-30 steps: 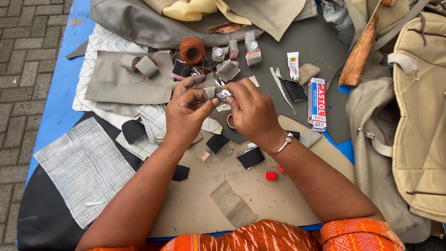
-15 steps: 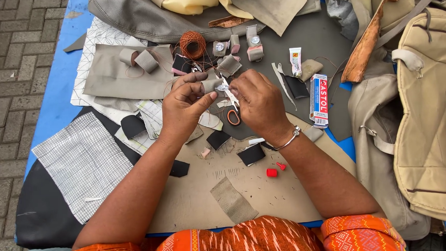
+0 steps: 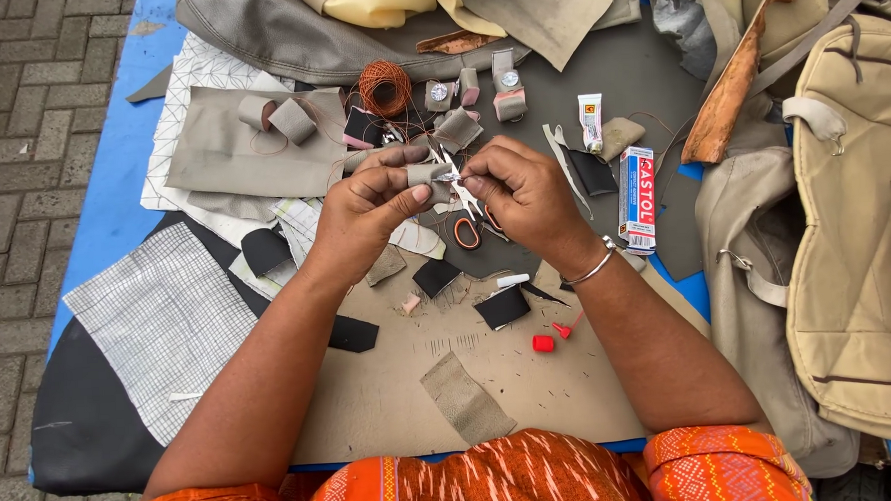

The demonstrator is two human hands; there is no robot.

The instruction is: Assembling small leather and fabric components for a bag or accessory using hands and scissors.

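Observation:
My left hand (image 3: 369,209) pinches a small rolled piece of grey fabric (image 3: 425,175) between thumb and fingers. My right hand (image 3: 525,197) holds small scissors (image 3: 460,192) with orange handles; the blades touch the end of the grey piece. Both hands hover above a tan cutting board (image 3: 401,383) strewn with black scraps (image 3: 501,307), a grey strip (image 3: 467,397) and a red cap (image 3: 543,343). A metal bangle sits on my right wrist.
A spool of orange thread (image 3: 385,87), several grey fabric loops (image 3: 507,82), a glue tube (image 3: 590,119) and its red-and-white box (image 3: 637,197) lie beyond the hands. Beige bags (image 3: 855,223) crowd the right. Checked fabric (image 3: 163,323) lies left, brick paving (image 3: 10,149) beyond the blue edge.
Both hands have stayed together over the board, turning the grey piece; the scissors' blades now meet its end. My head has shifted slightly.

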